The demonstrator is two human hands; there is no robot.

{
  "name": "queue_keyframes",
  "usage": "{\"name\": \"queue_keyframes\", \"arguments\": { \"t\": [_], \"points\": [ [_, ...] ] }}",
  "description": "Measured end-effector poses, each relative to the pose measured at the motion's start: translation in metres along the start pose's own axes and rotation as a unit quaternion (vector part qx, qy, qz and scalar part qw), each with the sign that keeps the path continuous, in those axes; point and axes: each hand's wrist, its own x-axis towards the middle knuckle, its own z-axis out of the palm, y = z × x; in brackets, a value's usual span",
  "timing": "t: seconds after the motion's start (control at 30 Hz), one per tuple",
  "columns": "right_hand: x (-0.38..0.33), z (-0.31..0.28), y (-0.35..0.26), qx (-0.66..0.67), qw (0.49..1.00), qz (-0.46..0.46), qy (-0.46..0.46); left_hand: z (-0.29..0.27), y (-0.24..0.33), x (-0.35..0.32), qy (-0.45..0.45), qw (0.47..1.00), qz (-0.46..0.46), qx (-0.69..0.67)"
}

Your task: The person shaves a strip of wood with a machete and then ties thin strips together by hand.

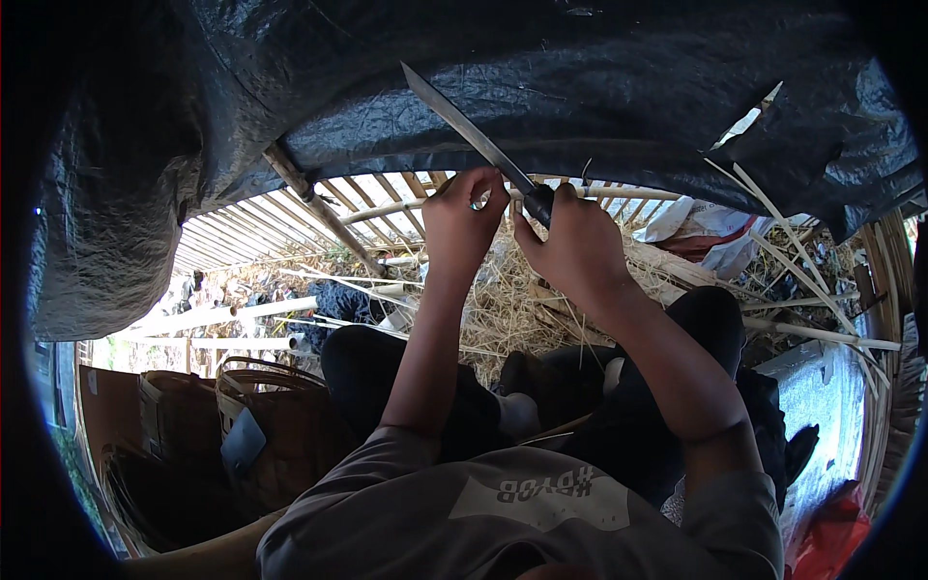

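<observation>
My right hand (578, 246) is wrapped round the dark handle of a long knife (464, 128). Its blade slants up and to the left, toward the dark sheeting. Close beside the blade's base, my left hand (466, 217) is closed, thumb and forefinger curled into a ring. Its fingertips meet or nearly meet the blade; I cannot tell which. Whatever the left fingers pinch, if anything, is too small to make out. A thin curved sliver (587, 172) shows just above the right hand.
Dark plastic sheeting (619, 97) hangs low ahead, above a slatted bamboo fence (261, 224). Pale shavings (503, 309) cover the ground between my legs. Woven baskets (266, 411) stand at left. Long bamboo strips (797, 266) and a white sack (698, 234) lie at right.
</observation>
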Motion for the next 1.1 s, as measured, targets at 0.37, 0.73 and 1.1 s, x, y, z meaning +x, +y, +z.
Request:
{"name": "queue_keyframes", "arguments": {
  "t": [0.37,0.73,1.1],
  "points": [
    [0.006,-0.008,0.011,0.098,0.994,0.036,-0.037,0.002,-0.011,-0.001,-0.049,0.993,-0.061,-0.092],
    [0.010,-0.008,0.029,0.224,0.972,0.042,-0.061,0.037,-0.064,-0.022,-0.123,0.984,-0.076,-0.108],
    [-0.002,-0.025,0.012,0.037,0.999,-0.003,-0.017,0.046,-0.042,-0.029,-0.123,0.992,0.007,-0.040]
  ]
}}
